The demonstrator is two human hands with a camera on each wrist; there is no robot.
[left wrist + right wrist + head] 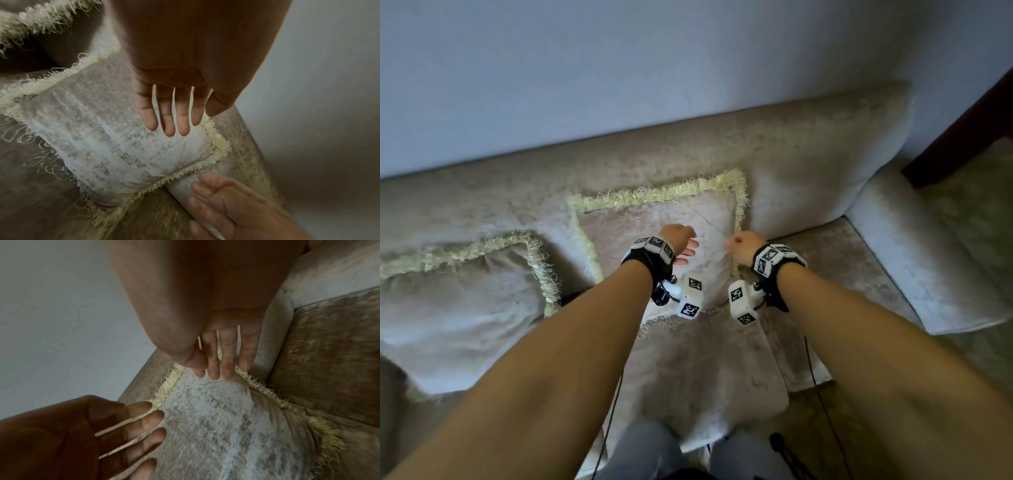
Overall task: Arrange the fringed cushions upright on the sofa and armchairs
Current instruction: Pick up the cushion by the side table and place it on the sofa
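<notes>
My left hand and right hand hover with fingers straight and slightly spread, holding nothing. Just beyond them the fringed cushion, mottled beige with a pale yellow looped fringe, leans upright against the sofa backrest near the right armrest.

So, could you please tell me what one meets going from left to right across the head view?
Left cushion → middle cushion → left hand → right hand → sofa armrest.
</notes>
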